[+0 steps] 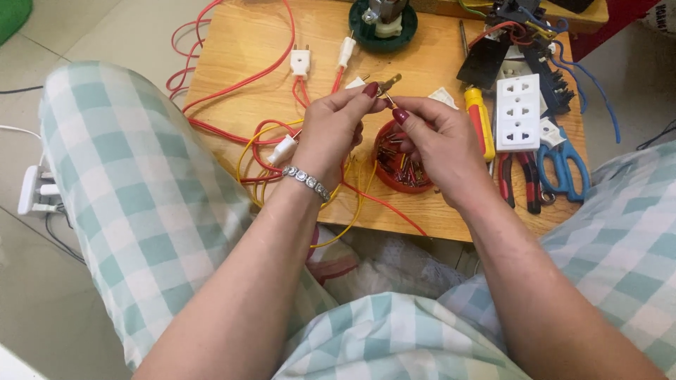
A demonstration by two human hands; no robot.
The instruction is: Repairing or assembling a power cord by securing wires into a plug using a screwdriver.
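Our left hand and right hand meeting over the wooden table, fingertips of both pinching a brass terminal, red bowl of small parts just below, screwdriver and white socket to the right, red wires left

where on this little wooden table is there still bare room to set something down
Bare wood shows on the table at the left, inside the loop of red wire, and along the near edge right of the red bowl. The right end is crowded: white socket strip, yellow screwdriver, pliers, blue scissors. Both hands fill the middle.
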